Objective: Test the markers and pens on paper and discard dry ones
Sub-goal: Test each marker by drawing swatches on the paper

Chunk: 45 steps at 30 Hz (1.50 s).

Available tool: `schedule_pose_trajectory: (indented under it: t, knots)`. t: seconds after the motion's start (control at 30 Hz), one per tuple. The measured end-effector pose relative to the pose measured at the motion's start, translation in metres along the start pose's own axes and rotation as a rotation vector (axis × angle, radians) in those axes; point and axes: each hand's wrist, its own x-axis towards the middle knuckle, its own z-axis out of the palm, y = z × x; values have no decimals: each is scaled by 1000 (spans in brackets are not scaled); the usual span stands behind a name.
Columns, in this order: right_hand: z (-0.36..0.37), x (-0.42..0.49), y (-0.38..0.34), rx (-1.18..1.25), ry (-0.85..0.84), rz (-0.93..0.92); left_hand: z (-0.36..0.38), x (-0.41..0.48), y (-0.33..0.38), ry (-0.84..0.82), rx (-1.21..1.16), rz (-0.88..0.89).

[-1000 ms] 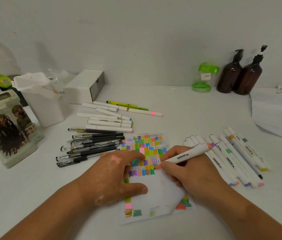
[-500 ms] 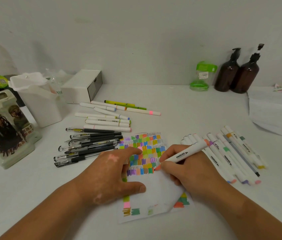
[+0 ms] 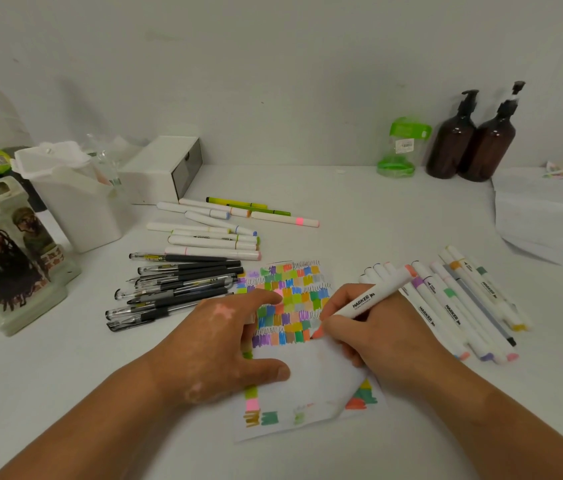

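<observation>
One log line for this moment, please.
right hand grips marker, tip on paper | left hand presses paper | step: testing ink

White table [image 3: 359, 209], swatch-covered paper [image 3: 307, 386], black pens [image 3: 176, 289], white markers [image 3: 453, 306], brown bottles [image 3: 470, 140]

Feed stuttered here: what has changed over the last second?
Little. The right hand still grips the marker, its tip at the right end of the lowest swatch row on the paper; its rear end has swung slightly farther from the person. The left hand still presses the paper flat. The pens and other markers lie unmoved.
</observation>
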Motion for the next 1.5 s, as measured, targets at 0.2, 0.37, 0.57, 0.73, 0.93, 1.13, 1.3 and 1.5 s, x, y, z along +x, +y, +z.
schedule_pose_trajectory:
  t: [0.2, 0.37, 0.57, 0.73, 0.93, 1.13, 1.3, 1.5]
  knots:
    - [0, 1, 1, 9, 13, 3, 1, 1, -1, -5, 15, -8]
    - [-5, 3, 1, 231, 99, -17, 0, 0, 1, 16, -49, -34]
    - [-6, 2, -6, 400, 84, -69, -9, -2, -1, 191, -377, 46]
    - [-7, 2, -6, 493, 19, -108, -7, -4, 7, 195, -445, 97]
    - [-10, 2, -8, 748, -39, -111, -10, -4, 10, 203, -456, 149]
    - [-9, 2, -9, 729, -71, -147, -7, -5, 10, 211, -438, 164]
    - [-8, -3, -10, 658, -115, -168, -4, -4, 7, 267, -374, 184]
    - [-2, -8, -12, 531, -165, -187, -4, -7, 15, 292, -320, 289]
